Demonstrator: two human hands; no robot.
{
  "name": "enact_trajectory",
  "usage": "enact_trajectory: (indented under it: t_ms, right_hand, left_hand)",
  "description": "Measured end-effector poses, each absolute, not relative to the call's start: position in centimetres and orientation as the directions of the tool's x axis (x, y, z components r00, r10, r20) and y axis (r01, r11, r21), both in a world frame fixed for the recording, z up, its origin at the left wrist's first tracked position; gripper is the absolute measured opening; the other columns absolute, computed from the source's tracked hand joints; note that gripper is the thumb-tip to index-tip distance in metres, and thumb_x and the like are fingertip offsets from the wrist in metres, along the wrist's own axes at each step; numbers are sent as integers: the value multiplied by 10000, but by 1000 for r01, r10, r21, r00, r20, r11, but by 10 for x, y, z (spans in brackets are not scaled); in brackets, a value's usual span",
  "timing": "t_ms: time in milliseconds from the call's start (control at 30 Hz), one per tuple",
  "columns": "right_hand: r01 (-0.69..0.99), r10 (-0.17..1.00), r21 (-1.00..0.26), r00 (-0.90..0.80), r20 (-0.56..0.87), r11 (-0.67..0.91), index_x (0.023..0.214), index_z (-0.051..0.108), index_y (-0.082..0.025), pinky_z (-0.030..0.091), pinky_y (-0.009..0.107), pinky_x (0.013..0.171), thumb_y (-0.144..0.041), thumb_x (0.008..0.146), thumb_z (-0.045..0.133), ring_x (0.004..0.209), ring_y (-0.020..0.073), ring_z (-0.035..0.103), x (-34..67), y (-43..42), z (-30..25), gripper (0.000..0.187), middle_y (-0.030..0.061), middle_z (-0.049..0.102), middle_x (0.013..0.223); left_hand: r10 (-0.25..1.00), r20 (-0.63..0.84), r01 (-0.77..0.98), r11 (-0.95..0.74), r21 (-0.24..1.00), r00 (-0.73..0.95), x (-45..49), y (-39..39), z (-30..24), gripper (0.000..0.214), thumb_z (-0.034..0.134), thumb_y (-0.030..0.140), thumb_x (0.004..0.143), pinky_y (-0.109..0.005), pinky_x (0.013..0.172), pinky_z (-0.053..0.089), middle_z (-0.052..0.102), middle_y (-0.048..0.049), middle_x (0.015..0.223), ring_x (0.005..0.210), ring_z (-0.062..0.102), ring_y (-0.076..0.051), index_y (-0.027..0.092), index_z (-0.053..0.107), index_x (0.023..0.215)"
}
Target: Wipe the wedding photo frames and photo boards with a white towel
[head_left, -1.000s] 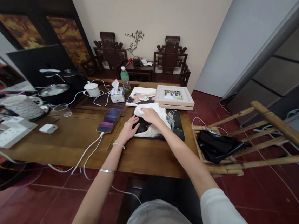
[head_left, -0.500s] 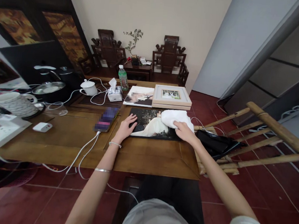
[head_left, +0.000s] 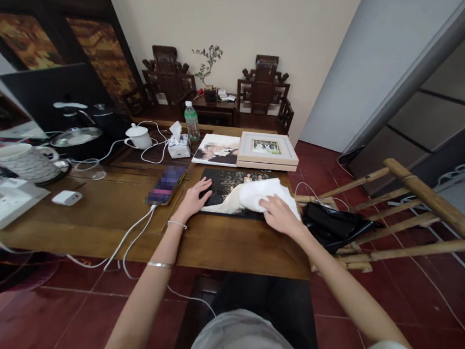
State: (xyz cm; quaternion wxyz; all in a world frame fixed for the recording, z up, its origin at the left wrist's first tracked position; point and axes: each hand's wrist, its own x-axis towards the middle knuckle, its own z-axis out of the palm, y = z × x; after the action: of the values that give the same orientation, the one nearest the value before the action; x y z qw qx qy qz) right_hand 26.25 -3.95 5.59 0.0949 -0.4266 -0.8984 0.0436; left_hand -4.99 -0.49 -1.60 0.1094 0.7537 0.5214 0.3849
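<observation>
Where a long wooden table (head_left: 225, 245) fills the middle of the room, a large dark photo print (head_left: 225, 187) lies flat at its near right end, half covered by a bunched white cloth (head_left: 261, 194). The person's right hand (head_left: 280, 215) presses on the cloth's near edge with the fingers curled into it, over the print's right side. The left hand (head_left: 195, 195) rests palm down with its fingers spread on the print's left edge.

The wipe likely goes best with light, even strokes running away from the pinning hand. That would stop the print sliding towards the phone (head_left: 166, 185) just to its left. A clean fold of cloth should face down.

By count:
- two carved chairs (head_left: 167, 80) stand at the far wall
- one bamboo frame (head_left: 418, 214) stands to the right, holding one black bag (head_left: 334, 224)
- three pictures lie on the table: the print in hand, a second print (head_left: 217, 150) beyond it, and one framed photo (head_left: 268, 149)
- one phone, one tissue box (head_left: 178, 146) and one green bottle (head_left: 190, 120) sit on the table
- two bracelets (head_left: 176, 224) circle the left arm
</observation>
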Motion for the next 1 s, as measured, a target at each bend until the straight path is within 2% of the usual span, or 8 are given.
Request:
enact_trajectory:
  t_ms: [133, 233, 400, 567, 700, 833, 900, 1000]
  right_hand:
    - [813, 823, -131, -556, 117, 568, 994, 628, -160, 394, 316, 751, -83, 746, 398, 878, 264, 593, 252, 13, 66, 347, 130, 674, 938]
    - [824, 840, -168, -528, 120, 542, 995, 629, -163, 366, 285, 694, -70, 731, 407, 872, 255, 593, 245, 44, 72, 357, 123, 683, 977]
    - [811, 833, -191, -531, 157, 553, 946, 636, -158, 363, 287, 726, -52, 725, 390, 879, 256, 594, 243, 53, 69, 348, 130, 684, 960]
    - [786, 805, -178, -570, 164, 593, 904, 635, -150, 387, 333, 822, -40, 708, 381, 849, 255, 598, 251, 0, 55, 338, 127, 675, 869]
    - [726, 760, -226, -627, 169, 649, 932, 631, -144, 322, 442, 990, -16, 700, 372, 1102, 270, 541, 259, -66, 50, 370, 174, 638, 1097]
    - [688, 731, -273, -675, 100, 672, 974, 633, -150, 257, 512, 1045, -22, 696, 404, 1267, 269, 431, 260, -106, 53, 382, 196, 562, 1261]
    - [682, 724, -279, -685, 80, 676, 966, 638, -156, 272, 503, 1036, -27, 695, 416, 1237, 271, 456, 257, -108, 56, 373, 183, 581, 1230]
    - [709, 744, -251, -664, 75, 659, 966, 640, -155, 346, 433, 965, -41, 711, 412, 1053, 263, 560, 251, -87, 63, 360, 155, 638, 1086]
  left_hand:
    - [877, 453, 707, -421, 568, 159, -50, -6, -15, 425, 489, 359, 890, -436, 1090, 357, 573, -137, 1303, 1298, 449, -257, 103, 615, 1206]
    - [877, 454, 710, -421, 565, 159, -50, -6, -15, 420, 488, 359, 889, -439, 1090, 359, 576, -130, 1300, 1297, 451, -252, 109, 617, 1202]
    - [879, 451, 708, -418, 570, 155, -50, -5, -16, 407, 484, 359, 891, -449, 1093, 353, 576, -121, 1303, 1303, 443, -251, 126, 620, 1195]
    - [880, 452, 708, -411, 575, 143, -48, -6, -15, 400, 478, 346, 892, -445, 1095, 350, 579, -116, 1303, 1304, 441, -253, 131, 618, 1198]
    - [883, 450, 708, -403, 580, 134, -46, -8, -13, 407, 479, 347, 890, -431, 1095, 349, 569, -133, 1311, 1306, 439, -256, 116, 619, 1195]
    - [887, 444, 711, -392, 584, 125, -46, -9, -13, 428, 478, 365, 891, -418, 1103, 337, 485, -138, 1394, 1301, 445, -254, 121, 598, 1222]
    - [890, 440, 709, -388, 589, 122, -46, -8, -14, 450, 466, 378, 897, -414, 1108, 329, 481, -150, 1395, 1301, 445, -251, 110, 584, 1239]
    - [893, 434, 703, -387, 597, 124, -48, -7, -16, 466, 443, 395, 907, -412, 1116, 312, 492, -147, 1387, 1313, 431, -241, 115, 566, 1259]
